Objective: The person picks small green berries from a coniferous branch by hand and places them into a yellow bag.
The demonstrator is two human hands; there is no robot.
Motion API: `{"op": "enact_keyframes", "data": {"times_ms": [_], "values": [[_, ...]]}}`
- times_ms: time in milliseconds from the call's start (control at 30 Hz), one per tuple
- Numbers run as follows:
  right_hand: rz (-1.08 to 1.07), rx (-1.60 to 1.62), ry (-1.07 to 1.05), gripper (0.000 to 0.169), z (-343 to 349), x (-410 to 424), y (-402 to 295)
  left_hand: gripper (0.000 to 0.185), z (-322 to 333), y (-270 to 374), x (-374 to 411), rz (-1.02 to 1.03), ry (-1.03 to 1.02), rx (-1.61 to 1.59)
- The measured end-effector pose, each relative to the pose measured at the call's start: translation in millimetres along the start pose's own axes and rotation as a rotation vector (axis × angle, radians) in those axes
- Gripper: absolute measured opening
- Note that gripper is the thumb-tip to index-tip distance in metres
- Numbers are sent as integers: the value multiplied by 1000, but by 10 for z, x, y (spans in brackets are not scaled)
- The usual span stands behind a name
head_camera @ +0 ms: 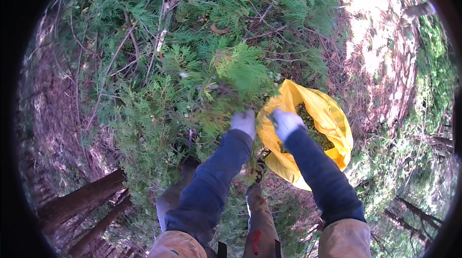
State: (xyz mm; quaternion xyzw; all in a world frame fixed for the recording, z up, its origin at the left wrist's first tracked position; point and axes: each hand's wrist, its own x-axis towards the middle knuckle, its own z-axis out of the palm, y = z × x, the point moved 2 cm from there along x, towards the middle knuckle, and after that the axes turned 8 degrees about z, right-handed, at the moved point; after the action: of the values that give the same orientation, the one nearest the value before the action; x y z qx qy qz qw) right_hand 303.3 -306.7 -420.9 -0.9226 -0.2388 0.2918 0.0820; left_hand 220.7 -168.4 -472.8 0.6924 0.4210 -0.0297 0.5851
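Note:
My left hand (243,122), in a pale glove, is closed around the stem end of a leafy conifer branch (242,74), whose green sprays fan out beyond the fingers. My right hand (286,122), gloved alike, is over the left side of an open yellow plastic bag (334,113); its fingers are blurred, and whether they hold anything cannot be told. Small greenish-brown cones or seed clusters (321,139) lie inside the bag, partly hidden by my right forearm. Some small pale cones (275,76) show on the foliage just above the bag's rim.
Cut conifer boughs (140,113) with bare twigs are heaped ahead and to the left, reaching my legs (258,207). Tree trunks (86,193) stand at lower left. Sunlit brown ground litter (375,59) lies at right, with a cut stump or log end (418,10) at upper right.

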Motion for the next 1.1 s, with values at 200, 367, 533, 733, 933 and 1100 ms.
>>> {"op": "enact_keyframes", "data": {"times_ms": [200, 367, 533, 733, 933, 1100], "values": [[334, -210, 13, 45, 802, -757, 2048, 45, -180, -40, -186, 161, -9, 190], [-171, -15, 452, 95, -316, -461, 15, 28, -464, -459, -400, 425, -31, -104], [-189, -268, 295, 36, -63, 478, -680, 36, -580, -178, -475, -104, -22, -257], [-50, -238, -97, 25, 500, 275, -148, 33, -829, -562, -923, 58, -273, -488], [-144, -248, -18, 24, 738, 105, 252, 19, -508, -479, -1265, 184, -287, -369], [-52, -156, 41, 25, 205, -593, -105, 22, -629, -677, -850, 125, -141, -323]]}}
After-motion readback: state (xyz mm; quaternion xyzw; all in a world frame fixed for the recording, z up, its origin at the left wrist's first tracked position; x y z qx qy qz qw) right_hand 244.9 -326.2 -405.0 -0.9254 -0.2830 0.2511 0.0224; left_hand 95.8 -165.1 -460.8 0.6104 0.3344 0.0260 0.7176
